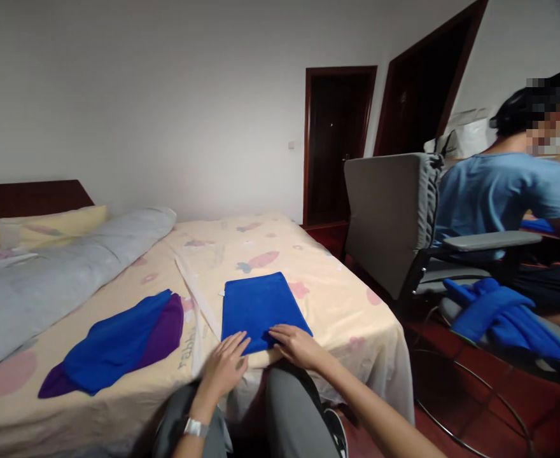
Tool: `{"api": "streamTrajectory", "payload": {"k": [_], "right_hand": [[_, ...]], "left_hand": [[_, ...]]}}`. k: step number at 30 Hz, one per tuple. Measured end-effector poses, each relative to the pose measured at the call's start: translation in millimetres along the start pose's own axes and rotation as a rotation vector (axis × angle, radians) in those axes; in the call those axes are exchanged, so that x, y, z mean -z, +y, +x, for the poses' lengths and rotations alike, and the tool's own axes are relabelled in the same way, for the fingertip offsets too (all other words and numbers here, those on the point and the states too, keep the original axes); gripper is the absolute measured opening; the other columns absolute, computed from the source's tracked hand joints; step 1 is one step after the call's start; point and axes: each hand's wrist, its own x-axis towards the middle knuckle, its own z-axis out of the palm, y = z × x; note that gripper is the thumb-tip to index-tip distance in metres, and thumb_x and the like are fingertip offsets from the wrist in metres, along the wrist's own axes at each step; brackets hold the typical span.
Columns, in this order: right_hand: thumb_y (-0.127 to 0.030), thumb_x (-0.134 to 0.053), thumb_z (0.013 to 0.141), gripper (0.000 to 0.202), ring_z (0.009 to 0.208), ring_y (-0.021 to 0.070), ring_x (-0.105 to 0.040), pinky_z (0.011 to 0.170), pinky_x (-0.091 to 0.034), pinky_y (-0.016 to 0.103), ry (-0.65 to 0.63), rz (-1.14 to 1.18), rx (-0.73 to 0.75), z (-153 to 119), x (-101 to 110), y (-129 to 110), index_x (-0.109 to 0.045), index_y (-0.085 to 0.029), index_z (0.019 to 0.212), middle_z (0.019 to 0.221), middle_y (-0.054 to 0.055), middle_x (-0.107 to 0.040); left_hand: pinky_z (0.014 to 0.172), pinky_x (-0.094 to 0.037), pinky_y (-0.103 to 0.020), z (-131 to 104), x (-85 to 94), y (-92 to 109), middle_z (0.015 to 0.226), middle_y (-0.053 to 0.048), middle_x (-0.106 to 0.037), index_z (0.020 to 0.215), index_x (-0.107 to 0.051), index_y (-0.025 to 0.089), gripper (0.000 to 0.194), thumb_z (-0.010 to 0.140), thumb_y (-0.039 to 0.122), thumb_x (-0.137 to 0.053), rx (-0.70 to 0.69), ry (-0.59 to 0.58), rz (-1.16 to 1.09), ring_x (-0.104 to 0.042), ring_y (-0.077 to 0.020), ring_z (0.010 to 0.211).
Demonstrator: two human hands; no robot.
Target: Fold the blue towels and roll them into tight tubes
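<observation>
A blue cloth [261, 305], folded into a flat, near-square shape with a small white tag at its left edge, lies on the bed in front of me. My left hand [226, 364] rests on its near left corner, fingers stretched out. On the near edge further right lies my right hand [293, 343], its fingers extended and flat on the fabric. Neither hand grips anything that I can see. To the left, a loosely folded blue and purple cloth [118, 343] is spread at a slant, apart from both hands.
The bed [347, 289] has a patterned cream sheet. A long grey bolster [79, 254] and a yellow pillow [55, 222] lie at left. At right, a person in a blue shirt [504, 191] sits in a grey chair [385, 222]; blue cloths [499, 312] lie on a stool nearby.
</observation>
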Motion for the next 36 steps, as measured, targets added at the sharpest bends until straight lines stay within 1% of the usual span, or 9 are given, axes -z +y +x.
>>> {"api": "streamTrajectory", "payload": {"k": [3,5,9,12,14,21,25,29,36], "right_hand": [[-0.023,-0.042,0.102,0.045,0.134,0.0242,-0.050,0.115,-0.040,0.037,-0.018,0.000,0.046,17,-26,-10,-0.052,-0.005,0.142,0.142,0.017,-0.054],[-0.022,-0.044,0.102,0.045,0.134,0.0250,-0.050,0.115,-0.040,0.038,-0.025,-0.030,0.040,12,-35,-2,-0.051,-0.005,0.143,0.143,0.018,-0.053],[-0.021,-0.048,0.101,0.044,0.132,0.0264,-0.052,0.112,-0.045,0.044,0.046,-0.121,-0.052,-38,-29,37,-0.052,-0.009,0.143,0.142,0.015,-0.054],[-0.020,-0.049,0.101,0.042,0.128,0.0242,-0.056,0.108,-0.050,0.041,0.133,-0.180,-0.102,-74,-16,64,-0.053,-0.013,0.142,0.139,0.013,-0.058],[-0.020,-0.051,0.100,0.040,0.124,0.0237,-0.059,0.106,-0.052,0.039,0.164,-0.216,-0.111,-84,-9,72,-0.057,-0.014,0.139,0.135,0.013,-0.061],[-0.006,-0.055,0.092,0.034,0.108,0.0268,-0.068,0.093,-0.060,0.043,0.108,-0.304,-0.059,-74,11,63,-0.068,-0.014,0.122,0.120,0.013,-0.070],[-0.007,-0.053,0.094,0.034,0.111,0.0266,-0.066,0.094,-0.058,0.044,0.090,-0.281,-0.047,-84,20,51,-0.067,-0.016,0.124,0.120,0.012,-0.070],[-0.011,-0.052,0.095,0.035,0.113,0.0270,-0.065,0.094,-0.057,0.046,0.087,-0.242,-0.075,-93,17,44,-0.065,-0.018,0.127,0.126,0.012,-0.067],[-0.019,-0.044,0.100,0.031,0.109,0.0259,-0.065,0.093,-0.054,0.044,0.100,-0.121,-0.146,-86,21,46,-0.066,-0.019,0.122,0.119,0.012,-0.069]], "left_hand": [[0.112,-0.048,-0.044,21,-15.4,23,0.143,-0.011,-0.058,0.137,-0.057,0.018,0.041,0.097,0.019,-0.045,-0.047,-0.026,-0.002,-0.053,-0.0225,0.134],[0.112,-0.048,-0.043,19,-25.2,25,0.143,-0.011,-0.058,0.138,-0.056,0.017,0.041,0.099,0.018,-0.042,-0.064,-0.032,0.003,-0.053,-0.0214,0.134],[0.111,-0.049,-0.041,-13,-31.2,-4,0.146,-0.004,-0.055,0.147,-0.045,0.026,0.047,0.101,0.022,-0.043,-0.058,-0.052,-0.006,-0.053,-0.0198,0.134],[0.110,-0.051,-0.039,-34,-26.0,-28,0.143,-0.001,-0.059,0.143,-0.051,0.030,0.044,0.100,0.021,-0.044,-0.007,-0.058,-0.033,-0.056,-0.0188,0.130],[0.109,-0.051,-0.038,-40,-21.6,-35,0.140,0.000,-0.061,0.138,-0.057,0.029,0.041,0.100,0.022,-0.045,0.036,-0.060,-0.058,-0.058,-0.0191,0.129],[0.105,-0.055,-0.036,-37,-10.2,-32,0.122,-0.003,-0.073,0.117,-0.072,0.025,0.033,0.100,0.026,-0.043,0.140,-0.009,-0.154,-0.067,-0.0197,0.117],[0.100,-0.057,-0.037,-42,-3.3,-30,0.109,-0.003,-0.077,0.104,-0.075,0.026,0.029,0.098,0.028,-0.047,0.173,0.068,-0.164,-0.070,-0.0222,0.108],[0.096,-0.058,-0.040,-40,2.9,-26,0.113,-0.006,-0.075,0.113,-0.071,0.026,0.026,0.095,0.034,-0.055,0.206,0.057,-0.167,-0.070,-0.0253,0.107],[0.094,-0.056,-0.037,-31,7.1,-26,0.107,-0.007,-0.074,0.103,-0.068,0.024,0.024,0.098,0.033,-0.047,0.262,0.096,-0.267,-0.069,-0.0234,0.103]]}}
